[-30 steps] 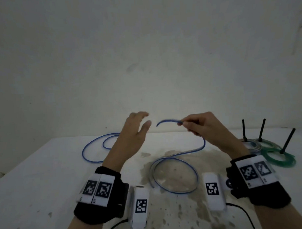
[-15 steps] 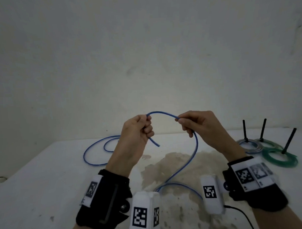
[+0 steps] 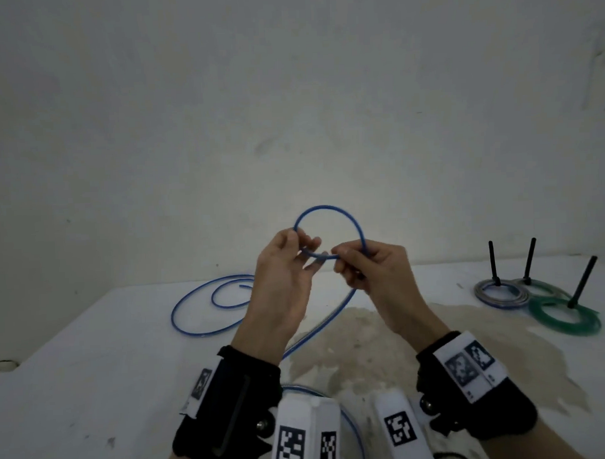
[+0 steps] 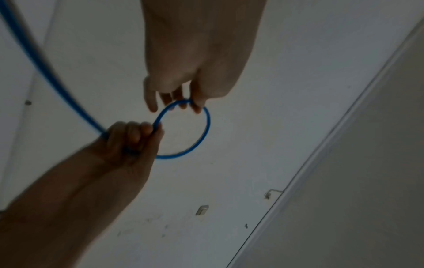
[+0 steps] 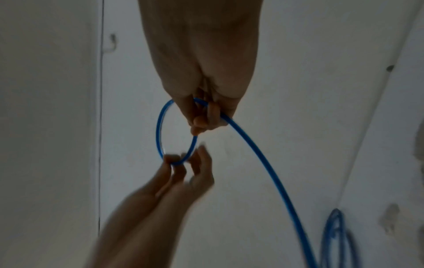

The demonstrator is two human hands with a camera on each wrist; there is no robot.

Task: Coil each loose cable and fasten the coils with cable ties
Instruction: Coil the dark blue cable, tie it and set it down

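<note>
A blue cable [image 3: 328, 209] is bent into one small loop held in the air between my hands. My left hand [image 3: 288, 257] pinches the loop's left side with thumb and fingertips; the left wrist view shows those fingertips [image 4: 195, 107] on the cable [image 4: 207, 125]. My right hand [image 3: 360, 261] grips the crossing of the loop [image 5: 160, 127] in curled fingers [image 5: 206, 116]. From there the cable runs down to the white table [image 3: 93, 374] and lies in loose curves [image 3: 194, 301] at the left.
At the back right lie three tied coils, one grey-blue [image 3: 500, 292], one pale green [image 3: 550, 289], one dark green [image 3: 564, 314], each with a black cable tie tail [image 3: 582, 281] sticking up. A brown stain [image 3: 360, 351] marks the table's middle.
The left hand took hold of the cable's free end, and both hands bent it from an open arc into a closed loop, coming closer together and rising slightly.
</note>
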